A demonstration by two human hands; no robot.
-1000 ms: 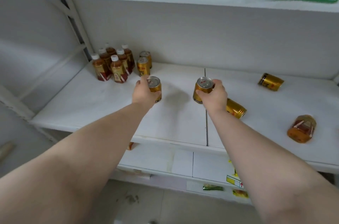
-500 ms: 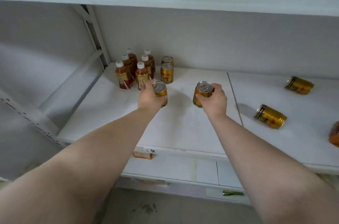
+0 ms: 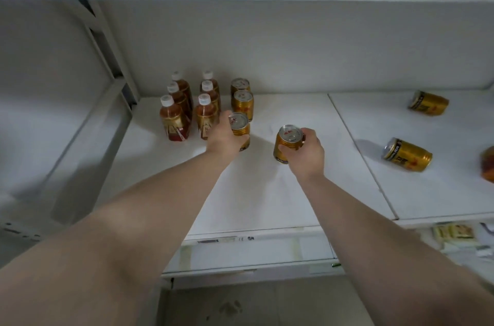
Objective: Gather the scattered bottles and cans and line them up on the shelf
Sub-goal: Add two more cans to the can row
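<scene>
View: head, looking down along both forearms.
Left hand [image 3: 227, 136]: wrapped round the left can [image 3: 240, 125]; fingers [image 3: 226, 119] curled tight against its side, grasping it.
Left can: upright, silver top up, just in front of the two standing cans [image 3: 242, 102] and in line with them, close beside the nearest bottle; contact with the shelf [image 3: 267, 192] impossible to tell.
Right hand [image 3: 304, 154]: gripping the right can [image 3: 288, 141] from its right side; fingers [image 3: 310, 133] bent over the rim, thumb across the front of the body.
Right can: upright with a slight lean, over the middle of the shelf, apart from the left can; resting or lifted, cannot tell.
Bottles [image 3: 205, 117]: six, white caps, standing in two rows of three at the back left corner.
Lying cans [image 3: 407, 154]: two on their sides on the right part of the shelf, well apart from each other and from both hands.
Tipped bottle [image 3: 487, 168]: cut off by the right edge, beside the nearer lying can.
</scene>
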